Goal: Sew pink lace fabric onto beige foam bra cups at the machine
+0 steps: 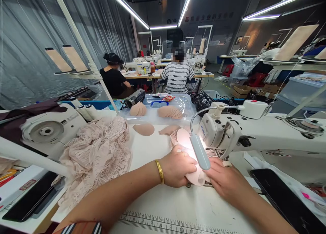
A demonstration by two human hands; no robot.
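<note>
My left hand (177, 168), a gold bangle (160, 171) on its wrist, is curled down over the pale pink foam cup piece (195, 176), pressing it flat on the white surface (183, 203). My right hand (225, 181) lies just beside it on the right, fingers spread flat on the same piece, holding nothing. The piece sits at the near foot of the white sewing machine (254, 134), under the glare of its grey gooseneck lamp (200, 152), which hangs just above both hands. Left of my left arm lies a heap of pale pink lace fabric (96, 156). Farther off, 2 loose tan cups (144, 129) rest on the surface, and behind them a clear plastic tray (152, 118) holds stacks of more cups. A black phone (287, 200) lies at the near right. Far across the room, 2 people sit at other machines with their backs to me.
</note>
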